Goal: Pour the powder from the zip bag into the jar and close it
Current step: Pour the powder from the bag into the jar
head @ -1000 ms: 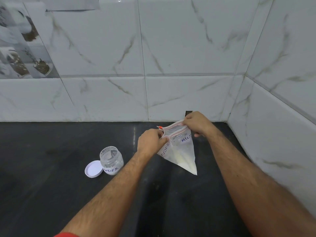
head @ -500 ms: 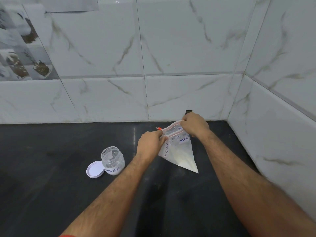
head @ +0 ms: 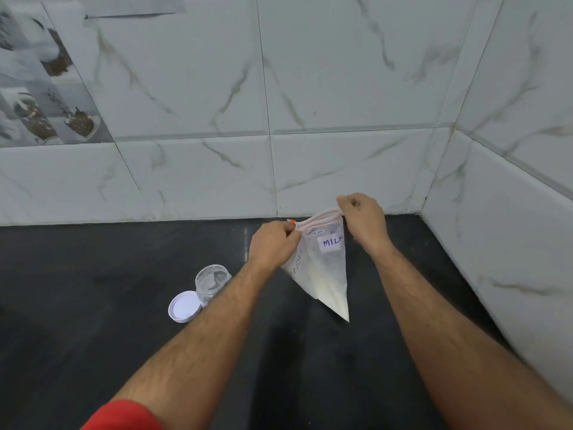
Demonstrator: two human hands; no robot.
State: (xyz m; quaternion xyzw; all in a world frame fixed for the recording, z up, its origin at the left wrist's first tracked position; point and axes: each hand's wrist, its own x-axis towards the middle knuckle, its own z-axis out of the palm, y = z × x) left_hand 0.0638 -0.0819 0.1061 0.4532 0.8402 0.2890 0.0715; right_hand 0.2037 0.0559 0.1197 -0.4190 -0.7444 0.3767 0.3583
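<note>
Both hands are holding the bag point(head: 322, 268) up over the dark counter point(head: 93, 305): the left hand point(head: 273, 243) is pinching the left end of its zip strip, the right hand point(head: 362, 221) is pinching the far right end, and the bag is hanging point-down between them with the powder point(head: 333, 297) settled in the low near corner. The open jar point(head: 212, 282) is standing low and to the left of the bag, just beyond the left forearm, with its lid point(head: 183, 306) lying flat and touching it on the near left. So the pour is probably calling for a carry leftward, with the left hand nearer the jar.
</note>
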